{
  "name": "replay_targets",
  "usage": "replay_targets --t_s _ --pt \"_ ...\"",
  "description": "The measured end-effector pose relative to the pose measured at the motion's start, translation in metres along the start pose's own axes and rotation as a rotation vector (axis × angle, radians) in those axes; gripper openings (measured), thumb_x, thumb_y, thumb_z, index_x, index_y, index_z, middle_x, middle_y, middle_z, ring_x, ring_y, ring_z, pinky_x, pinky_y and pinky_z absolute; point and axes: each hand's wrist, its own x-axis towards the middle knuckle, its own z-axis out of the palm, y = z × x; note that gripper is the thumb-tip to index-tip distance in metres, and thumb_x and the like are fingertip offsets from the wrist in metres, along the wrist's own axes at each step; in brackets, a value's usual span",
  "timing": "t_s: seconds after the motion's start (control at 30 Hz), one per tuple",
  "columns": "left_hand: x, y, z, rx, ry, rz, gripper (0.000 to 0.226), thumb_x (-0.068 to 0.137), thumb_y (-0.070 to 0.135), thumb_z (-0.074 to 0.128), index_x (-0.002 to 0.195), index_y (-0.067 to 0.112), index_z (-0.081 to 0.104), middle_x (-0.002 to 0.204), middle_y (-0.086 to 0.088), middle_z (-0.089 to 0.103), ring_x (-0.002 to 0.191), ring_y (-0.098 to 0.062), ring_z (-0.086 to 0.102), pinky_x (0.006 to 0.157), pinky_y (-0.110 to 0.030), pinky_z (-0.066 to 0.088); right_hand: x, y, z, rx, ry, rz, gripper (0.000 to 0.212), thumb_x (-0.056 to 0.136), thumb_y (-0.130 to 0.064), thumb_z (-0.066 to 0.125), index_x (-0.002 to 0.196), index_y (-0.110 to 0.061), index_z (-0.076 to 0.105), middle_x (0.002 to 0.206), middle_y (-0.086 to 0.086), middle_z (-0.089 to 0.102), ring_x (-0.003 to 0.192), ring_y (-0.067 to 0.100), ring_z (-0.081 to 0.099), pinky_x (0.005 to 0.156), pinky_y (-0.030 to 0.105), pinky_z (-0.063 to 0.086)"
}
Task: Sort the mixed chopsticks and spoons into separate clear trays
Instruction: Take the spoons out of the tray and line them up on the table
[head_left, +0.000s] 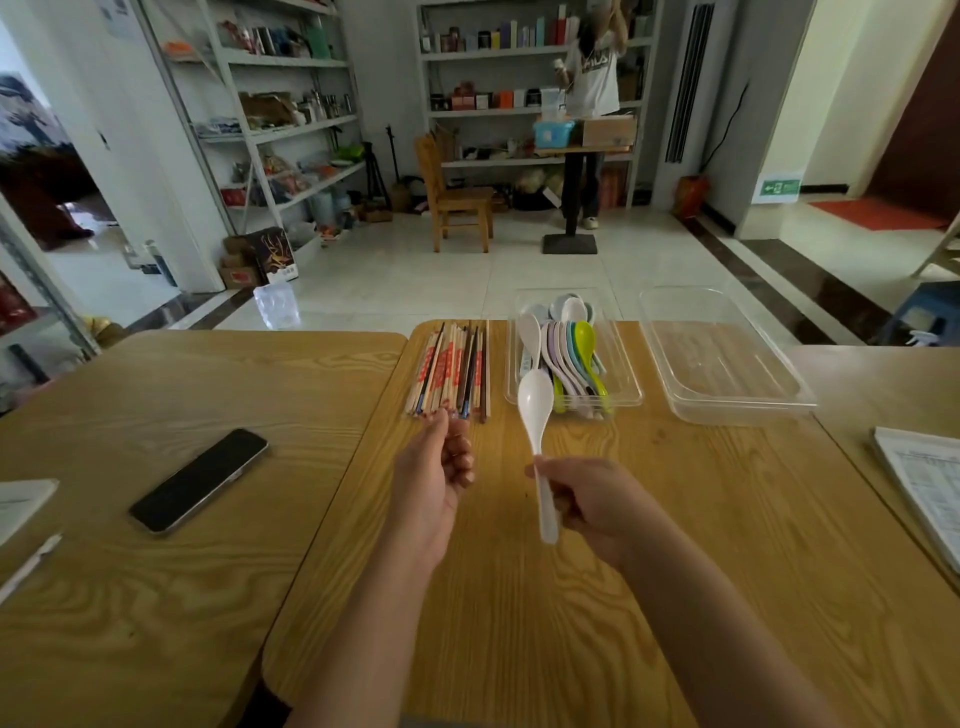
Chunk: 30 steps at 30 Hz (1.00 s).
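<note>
Above the table (701, 519), right hand (597, 499) pinches white spoon (535, 400) by its handle (left hand (436, 478) loosely curled).

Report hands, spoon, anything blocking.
Right hand grips white spoon by handle, bowl up, short of spoon tray. Left hand loosely curled, empty, beside chopsticks. Nothing between spoon and tray.
</note>
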Motion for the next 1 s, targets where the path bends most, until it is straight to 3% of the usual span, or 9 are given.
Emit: replay_targets --t_s 0.2,0.4,0.5,0.67,0.8,1.0 --pt "0.006 -0.013 -0.016 0.299 0.126 -0.089 0.036 0.104 0.034 0.041 0.093 0.008 0.064 0.069 -0.003 0.061 0.063 -0.015 0.056 0.06 -0.028 0.045 0.01 0.01 0.02 -0.399 0.08 0.039 0.02 0.093 -0.024 0.065 0.089 -0.005 0.069 0.063 0.004 0.063 0.045 0.009 0.053 0.042 0.02 0.045" --pt "0.014 -0.022 -0.029 0.56 0.08 -0.074 0.019 0.1 0.021 0.053 0.095 0.008 0.066 0.084 -0.008 0.068 0.078 -0.019 0.066 0.07 -0.03 0.056 0.028 0.018 0.037 -0.677 0.086 -0.035 0.023 0.095 -0.025 0.063 0.087 -0.004 0.065 0.067 0.007 0.071 0.046 0.013 0.063 0.049 0.026 0.055" --pt "0.017 -0.018 -0.031 0.58 0.032 -0.088 0.014 0.099 0.018 0.055 0.1 0.009 0.066 0.092 -0.011 0.071 0.081 -0.018 0.068 0.07 -0.026 0.058 0.03 0.016 0.039 -0.77 0.082 -0.048 0.023 0.096 -0.027 0.061 0.089 -0.005 0.064 0.064 0.005 0.069 0.044 0.011 0.061 0.045 0.023 0.053" --pt "0.022 -0.014 -0.032 0.59 0.017 -0.081 0.012 0.098 0.018 0.056 0.102 0.013 0.066 0.095 -0.01 0.072 0.085 -0.019 0.069 0.072 -0.027 0.058 0.029 0.01 0.036 -0.821 0.059 -0.025 0.029 0.096 -0.032 0.06 0.092 -0.004 0.065 0.062 0.003 0.066 0.042 0.009 0.059 0.041 0.02 0.046" --pt "0.025 -0.01 -0.028 0.599 -0.002 -0.058 0.013 0.098 0.019 0.056 0.102 0.014 0.067 0.094 -0.008 0.073 0.088 -0.02 0.069 0.079 -0.031 0.058 0.028 0.007 0.03 -0.814 0.018 -0.016 0.034 0.096 -0.038 0.059 0.081 -0.008 0.065 0.055 -0.001 0.063 0.037 0.005 0.055 0.038 0.018 0.043" --pt "0.035 -0.004 -0.014 0.586 -0.039 -0.048 0.013 0.098 0.015 0.055 0.1 0.014 0.067 0.094 -0.007 0.073 0.083 -0.017 0.068 0.068 -0.025 0.054 0.029 -0.013 0.009 -0.777 -0.008 -0.046 0.035 0.096 -0.04 0.058 0.084 -0.008 0.066 0.056 0.0 0.062 0.038 0.006 0.053 0.042 0.019 0.043"
